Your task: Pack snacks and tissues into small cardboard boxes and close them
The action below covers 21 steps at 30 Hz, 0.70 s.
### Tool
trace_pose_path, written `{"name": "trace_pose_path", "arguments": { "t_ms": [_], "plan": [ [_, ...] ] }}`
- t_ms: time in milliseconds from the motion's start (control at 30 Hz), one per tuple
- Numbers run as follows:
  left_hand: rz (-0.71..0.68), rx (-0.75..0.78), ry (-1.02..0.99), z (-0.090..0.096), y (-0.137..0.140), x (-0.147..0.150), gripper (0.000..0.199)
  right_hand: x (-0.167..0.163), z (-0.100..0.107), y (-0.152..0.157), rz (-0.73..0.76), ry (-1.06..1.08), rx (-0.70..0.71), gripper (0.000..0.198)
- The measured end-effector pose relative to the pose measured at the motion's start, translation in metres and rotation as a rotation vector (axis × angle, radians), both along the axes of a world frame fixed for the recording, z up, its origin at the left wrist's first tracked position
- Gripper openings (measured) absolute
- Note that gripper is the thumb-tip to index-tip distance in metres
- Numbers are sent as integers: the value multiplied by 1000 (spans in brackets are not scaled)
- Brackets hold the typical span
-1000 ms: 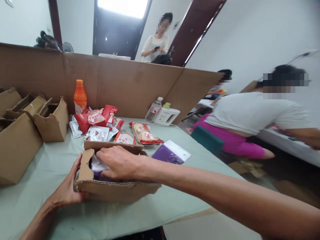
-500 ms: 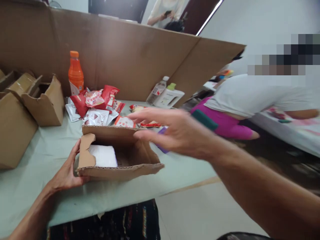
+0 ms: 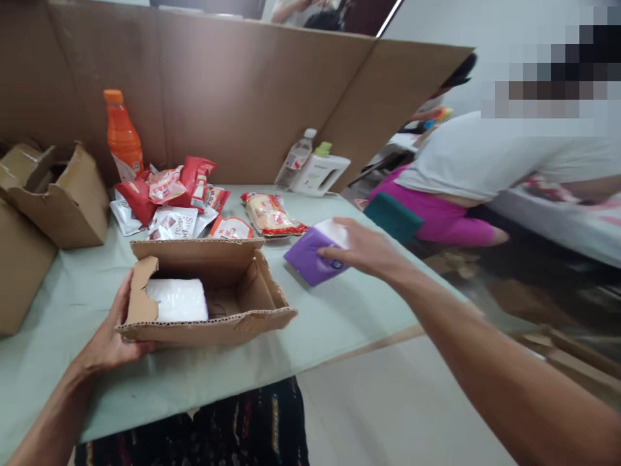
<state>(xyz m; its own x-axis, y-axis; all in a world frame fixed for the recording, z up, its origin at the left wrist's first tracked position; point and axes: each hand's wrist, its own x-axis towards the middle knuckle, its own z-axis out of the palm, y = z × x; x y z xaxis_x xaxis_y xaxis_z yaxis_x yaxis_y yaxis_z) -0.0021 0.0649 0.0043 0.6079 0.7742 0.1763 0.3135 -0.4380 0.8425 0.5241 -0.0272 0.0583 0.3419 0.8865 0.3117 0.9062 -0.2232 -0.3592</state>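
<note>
My left hand (image 3: 109,333) grips the left end of an open cardboard box (image 3: 208,333), thumb along its front wall and fingers partly hidden behind the end. Inside, at the left, lies a white wrapped pack (image 3: 178,299). To the right of the box, my right hand (image 3: 361,249) is closed on a purple and white tissue pack (image 3: 310,255), thumb across its front face. The pack is tilted, and I cannot tell whether it touches the table. Just behind it lies a clear food packet with red edges (image 3: 272,215).
Red and white snack packets (image 3: 169,194) lie behind the box, near an orange drink bottle (image 3: 123,139). A clear bottle (image 3: 295,162) and a white jug (image 3: 322,171) stand by the cardboard screen (image 3: 233,97). More boxes (image 3: 72,200) stand left. Another person (image 3: 456,162) bends at the right.
My right hand has moved from above the box to the right and taken hold of the purple tissue pack. My left hand stays on the box.
</note>
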Motion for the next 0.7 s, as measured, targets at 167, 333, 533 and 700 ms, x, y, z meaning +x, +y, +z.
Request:
{"name": "trace_pose_path", "arguments": {
  "t_ms": [167, 333, 533, 700],
  "plan": [
    [-19, -61, -25, 5, -4, 4, 131, -79, 82, -21, 240, 385, 554, 57],
    [-63, -135, -39, 3, -7, 2, 134, -163, 112, -20, 621, 210, 548, 71],
    [-77, -97, -85, -2, -8, 1, 128, -182, 119, -15, 819, -331, 117, 60],
    [-109, -41, -98, 0, -8, 1, 120, -204, 143, -9, 860, -528, -39, 45]
  ]
}}
